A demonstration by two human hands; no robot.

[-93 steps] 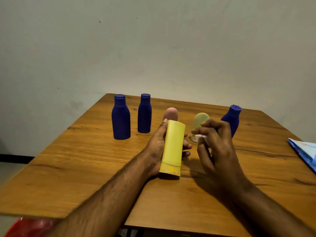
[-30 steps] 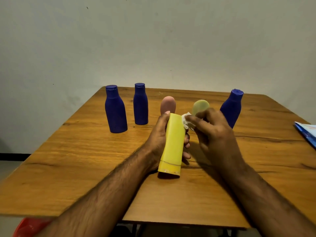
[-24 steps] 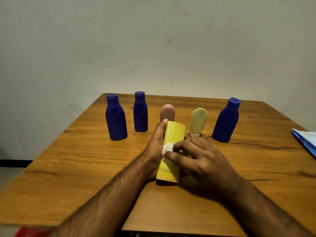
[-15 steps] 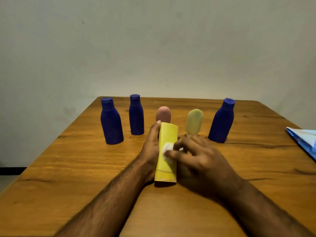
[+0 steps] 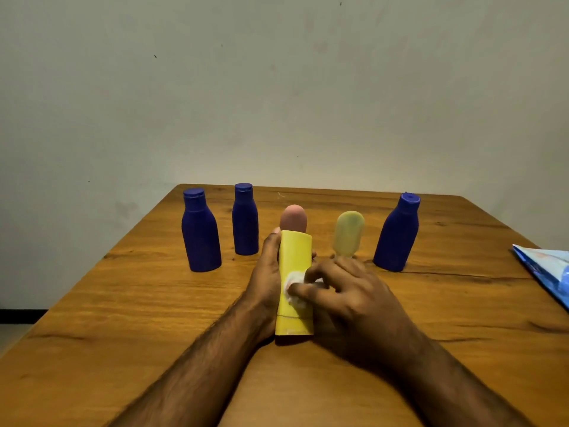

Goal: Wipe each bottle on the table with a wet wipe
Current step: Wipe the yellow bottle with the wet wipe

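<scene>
- Now our left hand (image 5: 267,274) grips the yellow tube (image 5: 295,286), which stands on its flat end near the front edge of the table (image 5: 123,303), at about mid-width.
- Our right hand (image 5: 345,298) pinches the wet wipe (image 5: 292,286) and presses it on the tube's near face, about midway up.
- A second ago the wipe was at the tube's top; it has since slid down the front. We judge this bottle is mid-wipe, not finished.
- Behind the tube stand a pink bottle (image 5: 293,217) and a pale yellow bottle (image 5: 349,234).
- Toward the table's far left corner stand two blue bottles (image 5: 200,231) (image 5: 245,223); a third blue bottle (image 5: 397,234) stands toward the right.
- A blue-and-white packet (image 5: 548,269) lies at the right edge.
- We can read no brand, label or writing on anything.
</scene>
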